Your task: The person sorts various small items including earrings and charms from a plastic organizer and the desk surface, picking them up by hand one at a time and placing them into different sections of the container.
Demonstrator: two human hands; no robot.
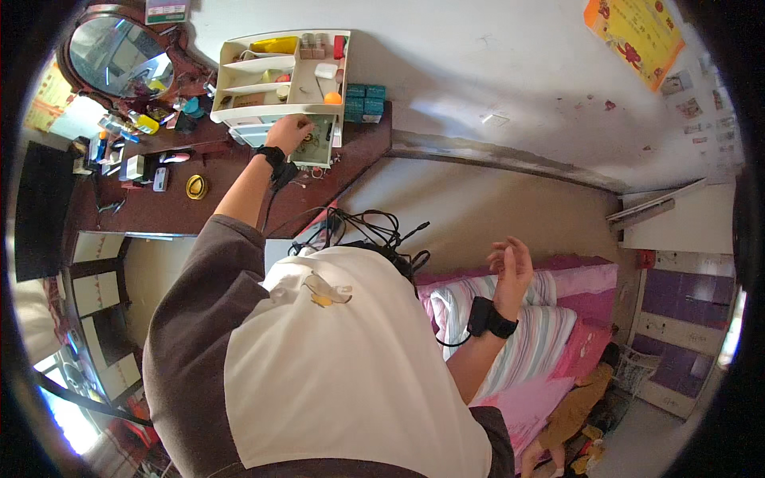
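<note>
My left hand (pixel 290 132) is at the white storage box (pixel 245 97) on the dark red dresser, over a small pulled-out drawer (pixel 319 154) with small items in it. Its fingers are curled together, and what they hold, if anything, is too small to make out. My right hand (pixel 512 269) is raised in the air on the other side, near a bed, with its fingers loosely bent and apart and nothing in them. A black band sits on each wrist. The box's upper trays hold a yellow tube (pixel 275 45), an orange ball (pixel 333 98) and other small things.
Teal boxes (pixel 366 103) stand beside the storage box. A round mirror (pixel 119 57), bottles and a yellow tape roll (pixel 197 187) are on the dresser (pixel 231 179). Black cables (pixel 374 227) bunch up before my chest. A person in brown (pixel 575 405) is by the bed (pixel 550 382).
</note>
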